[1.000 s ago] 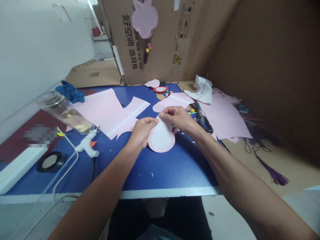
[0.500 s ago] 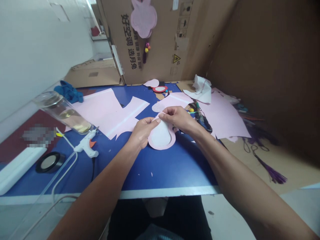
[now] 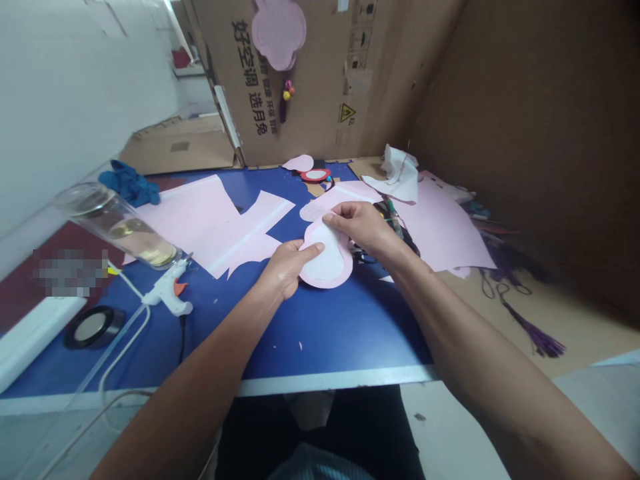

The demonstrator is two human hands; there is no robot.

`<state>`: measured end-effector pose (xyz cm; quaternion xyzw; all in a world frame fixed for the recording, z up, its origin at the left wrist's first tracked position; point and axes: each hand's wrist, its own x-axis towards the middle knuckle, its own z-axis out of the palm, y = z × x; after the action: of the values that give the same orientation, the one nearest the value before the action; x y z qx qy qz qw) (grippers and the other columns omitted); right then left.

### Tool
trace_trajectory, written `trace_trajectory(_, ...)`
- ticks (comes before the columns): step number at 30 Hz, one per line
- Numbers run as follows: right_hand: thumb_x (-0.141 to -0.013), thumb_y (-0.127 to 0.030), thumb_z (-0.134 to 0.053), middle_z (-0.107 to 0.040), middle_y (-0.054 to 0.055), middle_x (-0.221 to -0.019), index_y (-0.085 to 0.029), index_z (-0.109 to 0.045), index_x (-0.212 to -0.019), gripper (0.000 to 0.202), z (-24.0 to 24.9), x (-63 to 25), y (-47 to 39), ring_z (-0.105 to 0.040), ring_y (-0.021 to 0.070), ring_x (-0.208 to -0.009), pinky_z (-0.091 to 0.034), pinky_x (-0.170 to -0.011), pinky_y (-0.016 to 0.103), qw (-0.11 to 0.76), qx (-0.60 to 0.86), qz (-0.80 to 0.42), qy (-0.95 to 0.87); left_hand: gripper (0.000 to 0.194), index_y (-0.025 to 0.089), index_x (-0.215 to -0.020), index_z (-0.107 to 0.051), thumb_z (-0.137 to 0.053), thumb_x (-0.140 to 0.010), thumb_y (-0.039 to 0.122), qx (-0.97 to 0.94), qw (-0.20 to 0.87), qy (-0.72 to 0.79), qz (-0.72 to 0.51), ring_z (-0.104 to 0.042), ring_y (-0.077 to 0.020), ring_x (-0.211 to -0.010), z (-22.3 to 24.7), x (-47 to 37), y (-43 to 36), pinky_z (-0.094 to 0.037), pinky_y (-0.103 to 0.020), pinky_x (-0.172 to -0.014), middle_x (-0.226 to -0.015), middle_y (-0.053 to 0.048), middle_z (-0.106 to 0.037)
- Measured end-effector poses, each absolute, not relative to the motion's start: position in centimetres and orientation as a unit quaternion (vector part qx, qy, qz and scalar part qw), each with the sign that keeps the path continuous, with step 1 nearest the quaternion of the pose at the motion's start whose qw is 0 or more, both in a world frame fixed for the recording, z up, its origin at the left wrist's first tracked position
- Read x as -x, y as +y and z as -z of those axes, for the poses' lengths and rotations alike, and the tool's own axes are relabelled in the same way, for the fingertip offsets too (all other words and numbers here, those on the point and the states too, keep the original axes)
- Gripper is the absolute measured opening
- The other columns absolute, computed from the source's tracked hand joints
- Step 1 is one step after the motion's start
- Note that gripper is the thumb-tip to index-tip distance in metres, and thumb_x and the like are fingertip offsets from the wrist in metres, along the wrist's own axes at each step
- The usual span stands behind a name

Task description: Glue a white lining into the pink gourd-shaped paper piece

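With the paper cutout (image 3: 327,260) as the centre of our clock, our left hand (image 3: 285,265) meets it from 9 o'clock, the forearm rising from about 7. We see the left thumb laid over the white inner panel, aimed towards 2 o'clock, its fingers gripping the edge. Our right hand (image 3: 364,223) comes in from 1 o'clock, wrist bent, its forearm running down towards 4; thumb and forefinger pinch the cutout's narrow end at 12. The pink, pear-shaped cutout sits near the front middle of the tabletop (image 3: 335,333), wide end at 6 o'clock; we cannot tell whether it touches the surface.

The left fingers behind the paper are hidden from us, and the right hand covers part of the upper edge. Dark items beyond the right wrist are half covered and hard to make out. At 9 o'clock lies a white glue gun (image 3: 167,291); past it, a patch of the view is pixelated. The pink hanging ornament (image 3: 280,33) near 11 o'clock is cut off at the top, and both forearms leave the view below.
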<state>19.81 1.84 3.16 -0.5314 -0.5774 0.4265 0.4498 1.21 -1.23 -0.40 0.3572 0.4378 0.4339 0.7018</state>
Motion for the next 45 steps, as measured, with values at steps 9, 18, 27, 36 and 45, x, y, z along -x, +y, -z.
trace_trajectory(9,-0.091,-0.031,-0.079,-0.06,-0.001,-0.066,-0.019,-0.07,-0.077,0.021,-3.6,-19.9,1.8,-0.045,0.011,-0.053,-0.033,-0.046,0.026,0.448,0.539,-0.419,-0.578,0.019,0.008,-0.101,-0.085,-0.089,-0.084,0.015,-0.364,0.696,0.45,-0.426,-0.081,-0.0237,-0.08,0.1,-1.2,-1.3,-0.065,-0.039,-0.086,-0.099,-0.017,-0.086)
trace_trajectory(18,-0.087,-0.037,-0.084,-0.062,0.0,-0.067,-0.019,-0.071,-0.078,0.024,-3.4,-20.2,2.0,-0.048,0.0122,-0.054,-0.035,-0.047,0.027,0.448,0.529,-0.432,-0.577,0.015,0.008,-0.104,-0.084,-0.084,-0.089,0.012,-0.362,0.7,0.45,-0.42,-0.08,-0.0219,-0.078,-0.1,-1.2,-1.4,-0.064,-0.037,-0.086,-0.098,-0.016,-0.085)
trace_trajectory(27,-0.086,-0.036,-0.084,-0.065,0.001,-0.068,-0.019,-0.075,-0.079,0.019,-3.2,-21.0,2.4,-0.051,0.0135,-0.056,-0.036,-0.048,0.027,0.476,0.531,-0.411,-0.568,0.029,0.01,-0.112,-0.082,-0.088,-0.084,0.013,-0.372,0.72,0.449,-0.376,-0.081,-0.0255,-0.083,-0.7,-0.9,-1.6,-0.067,-0.041,-0.079,-0.105,-0.017,-0.085)
trace_trajectory(36,-0.078,-0.046,-0.087,-0.069,0.002,-0.071,-0.019,-0.074,-0.079,0.03,-3.2,-21.8,2.8,-0.054,0.0141,-0.061,-0.04,-0.053,0.028,0.49,0.511,-0.414,-0.572,0.028,0.01,-0.109,-0.082,-0.09,-0.083,0.013,-0.388,0.714,0.455,-0.364,-0.08,-0.0241,-0.083,-0.9,-0.8,-1.6,-0.068,-0.037,-0.075,-0.106,-0.018,-0.084)
trace_trajectory(45,-0.075,-0.057,-0.088,-0.069,0.002,-0.073,-0.02,-0.074,-0.081,0.04,-3.5,-21.5,2.6,-0.055,0.015,-0.064,-0.042,-0.057,0.028,0.507,0.48,-0.421,-0.579,0.03,0.012,-0.107,-0.081,-0.094,-0.079,0.016,-0.384,0.708,0.452,-0.384,-0.08,-0.0232,-0.085,-1.1,-0.8,-1.7,-0.068,-0.038,-0.078,-0.103,-0.015,-0.085)
